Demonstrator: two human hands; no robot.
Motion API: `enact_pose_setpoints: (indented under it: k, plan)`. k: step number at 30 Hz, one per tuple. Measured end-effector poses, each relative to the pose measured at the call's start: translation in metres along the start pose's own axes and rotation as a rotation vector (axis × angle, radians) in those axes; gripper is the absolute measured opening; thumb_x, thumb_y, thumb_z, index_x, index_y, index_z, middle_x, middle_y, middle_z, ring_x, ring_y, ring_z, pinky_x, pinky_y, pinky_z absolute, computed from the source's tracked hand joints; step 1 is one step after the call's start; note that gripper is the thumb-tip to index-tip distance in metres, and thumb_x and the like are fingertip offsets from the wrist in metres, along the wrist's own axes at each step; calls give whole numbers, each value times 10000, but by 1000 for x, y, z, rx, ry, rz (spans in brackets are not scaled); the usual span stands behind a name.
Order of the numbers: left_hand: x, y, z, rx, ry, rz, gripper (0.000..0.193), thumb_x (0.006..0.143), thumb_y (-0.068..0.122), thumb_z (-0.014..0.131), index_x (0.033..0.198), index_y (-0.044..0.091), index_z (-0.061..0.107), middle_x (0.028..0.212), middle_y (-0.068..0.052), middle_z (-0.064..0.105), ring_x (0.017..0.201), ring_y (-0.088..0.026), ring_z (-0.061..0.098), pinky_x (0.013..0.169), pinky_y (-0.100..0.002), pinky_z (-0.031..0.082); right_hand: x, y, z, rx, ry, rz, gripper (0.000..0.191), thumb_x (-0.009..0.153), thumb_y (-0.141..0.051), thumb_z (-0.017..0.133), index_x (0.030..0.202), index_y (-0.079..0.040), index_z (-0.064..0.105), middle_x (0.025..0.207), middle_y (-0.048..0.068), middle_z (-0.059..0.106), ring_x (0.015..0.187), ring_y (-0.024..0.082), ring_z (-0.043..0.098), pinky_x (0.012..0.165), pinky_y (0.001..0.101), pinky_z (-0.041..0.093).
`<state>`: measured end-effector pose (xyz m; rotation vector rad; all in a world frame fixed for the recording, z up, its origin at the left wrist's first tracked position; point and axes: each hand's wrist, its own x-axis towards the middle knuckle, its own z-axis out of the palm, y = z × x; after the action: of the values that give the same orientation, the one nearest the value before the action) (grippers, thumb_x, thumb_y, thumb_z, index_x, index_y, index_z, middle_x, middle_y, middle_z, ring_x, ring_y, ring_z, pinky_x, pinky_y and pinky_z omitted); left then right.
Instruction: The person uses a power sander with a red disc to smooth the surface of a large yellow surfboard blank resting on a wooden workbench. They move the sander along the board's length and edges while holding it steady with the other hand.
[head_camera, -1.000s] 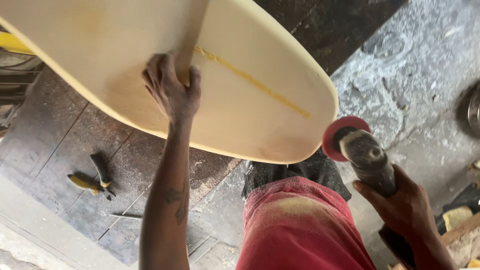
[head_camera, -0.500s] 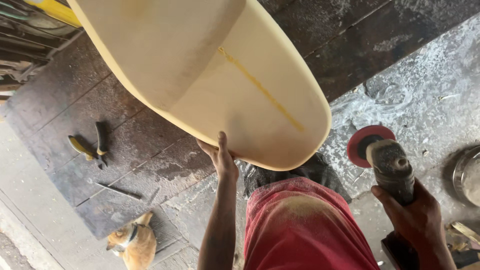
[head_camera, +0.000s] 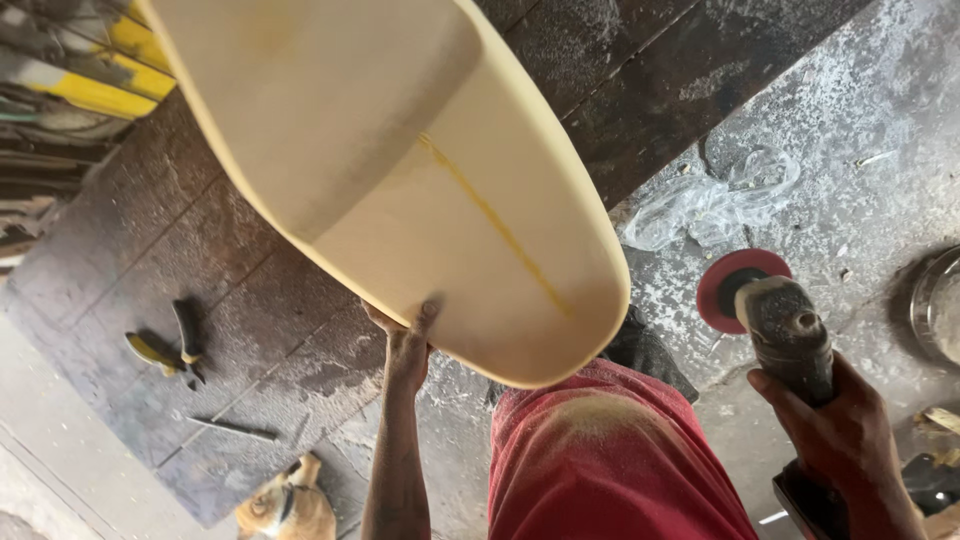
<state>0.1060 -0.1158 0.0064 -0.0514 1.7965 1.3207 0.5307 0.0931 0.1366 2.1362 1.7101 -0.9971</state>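
Cream foam board (head_camera: 400, 170) sits right in front of me. My left hand (head_camera: 405, 340) cups its near rim, fingers curled under. My right hand (head_camera: 850, 430) is clenched around the sander (head_camera: 785, 325). The board looks light, stiff and easily dented, so grip the rim.

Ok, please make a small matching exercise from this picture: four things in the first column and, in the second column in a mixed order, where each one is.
Things:
1. board
2. sander
3. pliers
4. dog

Places:
A. lying on the dark floor at the left
B. in the right hand
C. at the bottom edge, beside the left forearm
D. its edge gripped by the left hand

Pairs: 1-D, 2-B, 3-A, 4-C
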Motion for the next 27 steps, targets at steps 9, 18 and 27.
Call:
enact_pose_setpoints:
  k: [9,18,27]
  plan:
    - [64,102,-46,357,-262,78,1549,475,755,826,1596,277,-131,1651,-209,156,1473,-514,278,1061,-744,389,-41,5,31,167,101,19,499,821,-334,799,1251,-95,717,859,149,750,766,274,714,715,451,561]
    - [153,155,-53,484,-370,273,1413,579,838,760,1637,187,89,1579,-267,356,1420,-452,449,976,-658,510,-78,-8,67,183,61,-63,558,772,-365,813,1238,-80,703,998,145,787,871,268,756,797,442,589]
    - [137,99,-46,907,177,339,1216,753,962,339,1652,179,100,1495,-337,410,1202,-457,591,763,-558,642,-68,-114,94,-228,-403,-175,653,791,-523,815,1300,-178,597,1020,97,806,800,263,776,768,433,688]
